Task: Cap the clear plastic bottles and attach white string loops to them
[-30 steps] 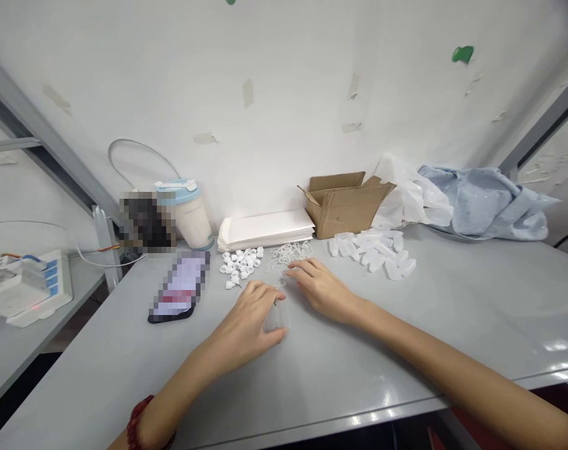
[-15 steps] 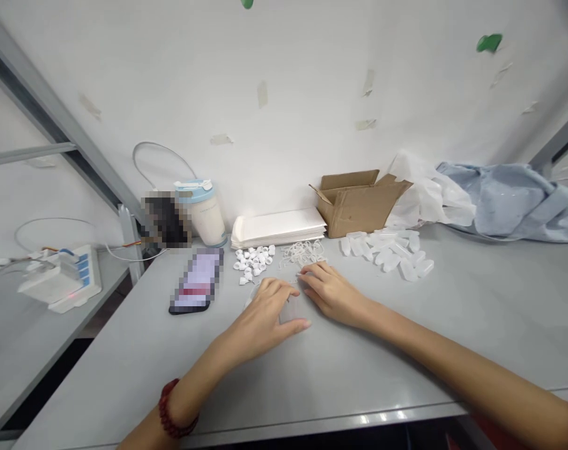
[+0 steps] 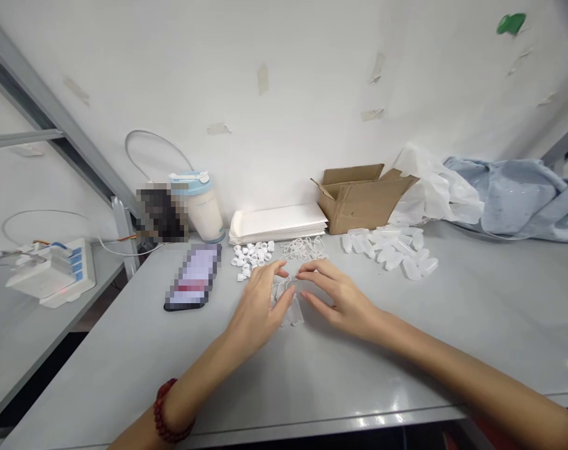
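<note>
My left hand [image 3: 260, 303] rests over the table with thumb and fingers apart, beside a clear plastic piece [image 3: 293, 314] that lies partly behind its thumb. A thin white cord loop [image 3: 283, 286] shows between thumb and forefinger; whether they touch it I cannot tell. My right hand [image 3: 338, 300] faces it from the other side, its fingers curved and parted around nothing visible. Just beyond the hands are a heap of white cord loops [image 3: 305, 249] and, left of it, several small white caps [image 3: 252, 255]. Translucent plastic sleeves [image 3: 390, 247] lie in a pile farther right.
A phone [image 3: 193, 278] lies left of the caps. Along the wall stand a lidded cup [image 3: 202, 209], a stack of white envelopes [image 3: 279, 224] and an open cardboard box [image 3: 366, 203]. A white plastic bag [image 3: 434, 187] and blue cloth [image 3: 518, 197] are at the right. A power strip [image 3: 72, 269] sits far left.
My left hand has turned more upright, its thumb drawing up toward the fingers. My right hand's thumb and fingers have spread. The clear piece and cord loop between them show more plainly.
</note>
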A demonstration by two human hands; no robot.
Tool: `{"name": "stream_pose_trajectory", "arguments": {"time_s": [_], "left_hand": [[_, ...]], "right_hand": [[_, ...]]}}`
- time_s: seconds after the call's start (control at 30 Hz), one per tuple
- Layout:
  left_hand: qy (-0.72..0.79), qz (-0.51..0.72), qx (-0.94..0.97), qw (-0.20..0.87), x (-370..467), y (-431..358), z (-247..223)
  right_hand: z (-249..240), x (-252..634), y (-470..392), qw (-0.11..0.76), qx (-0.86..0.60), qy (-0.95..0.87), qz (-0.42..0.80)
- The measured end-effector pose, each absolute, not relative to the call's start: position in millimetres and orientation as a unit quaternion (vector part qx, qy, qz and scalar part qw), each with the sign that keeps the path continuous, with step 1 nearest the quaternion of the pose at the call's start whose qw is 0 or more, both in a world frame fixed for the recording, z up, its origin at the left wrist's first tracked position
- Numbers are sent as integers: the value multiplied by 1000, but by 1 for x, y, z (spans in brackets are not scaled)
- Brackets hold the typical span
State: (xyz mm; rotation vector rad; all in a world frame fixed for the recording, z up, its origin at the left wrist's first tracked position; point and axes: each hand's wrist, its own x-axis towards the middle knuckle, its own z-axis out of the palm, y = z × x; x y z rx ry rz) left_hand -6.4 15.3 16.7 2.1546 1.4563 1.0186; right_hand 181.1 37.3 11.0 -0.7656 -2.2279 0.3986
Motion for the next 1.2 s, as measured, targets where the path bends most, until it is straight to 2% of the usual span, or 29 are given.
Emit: {"name": "stream_pose_trajectory", "arguments": {"time_s": [0.2, 0.43, 0.73, 0.8, 0.87, 0.97, 1.07, 1.2], "left_hand": [[502, 366, 758, 201, -4, 14, 24], [500, 376, 721, 298, -3, 12, 29], [526, 428, 633, 373, -4, 16, 31], [530, 429, 625, 380, -4, 17, 31], [535, 430, 619, 382, -4, 18, 31], [549, 435, 606, 378, -6, 18, 31], [556, 438, 600, 374, -8, 18, 32], [552, 446, 603, 364, -9, 17, 34]], "right_hand": [[25, 178, 31, 394, -298, -808, 322], [30, 181, 33, 402, -273, -707, 514], [30, 182, 33, 393, -249, -704, 536], [29, 184, 36, 376, -254, -728, 514], [26, 189, 45, 365, -280, -770, 443], [16, 205, 67, 348, -352, -842, 215], [5, 227, 92, 264, -434, -861, 19], [-1, 249, 112, 131, -530, -834, -84]]}}
